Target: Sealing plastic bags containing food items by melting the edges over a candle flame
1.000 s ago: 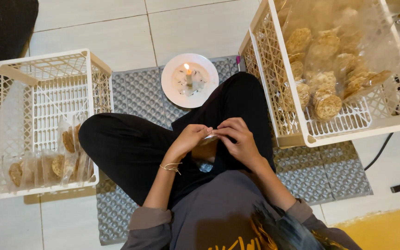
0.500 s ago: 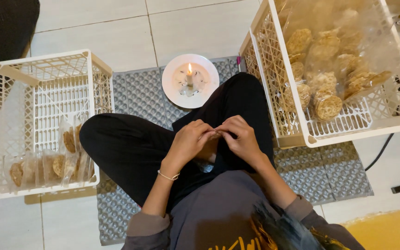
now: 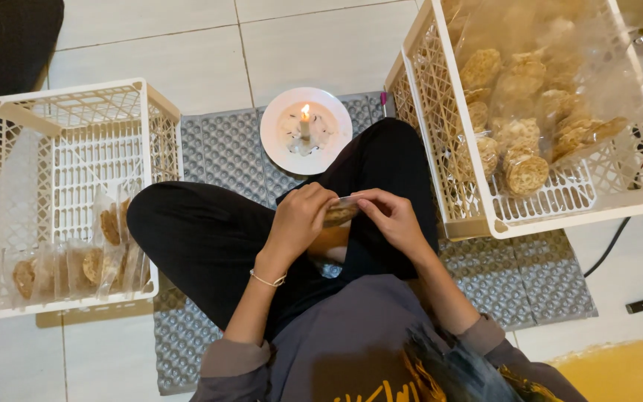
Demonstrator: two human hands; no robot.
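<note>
Person: sitting cross-legged on a grey bumpy mat (image 3: 225,149) on the tiled floor (image 3: 187,45), wearing black trousers and a grey top.
Left hand (image 3: 299,219): holding one end of a small clear packet (image 3: 340,211). The fingers are curling around it and pinching it. A thin bracelet (image 3: 266,280) is sitting on this wrist.
Right hand (image 3: 392,216): holding the other end of the small clear packet. The fingers are pressing together and pinching its edge.
Small clear packet: sitting between the two hands, over the person's lap. Something brown is showing inside it, but it is too small to tell just what.
Plate (image 3: 271,134): white and round, lying on the mat just past the person's knees.
Candle (image 3: 304,123): standing in the middle of the plate, with its flame burning.
Left crate (image 3: 9,119): white plastic, standing on the floor beside the left knee. A row of small bags of round brown crackers (image 3: 76,268) is standing along its near side.
Right crate (image 3: 426,82): white plastic, standing beside the right knee. A big clear bag of round brown crackers (image 3: 530,97) is lying in it.
Black cable (image 3: 612,242): lying on the floor beside the right crate.
</note>
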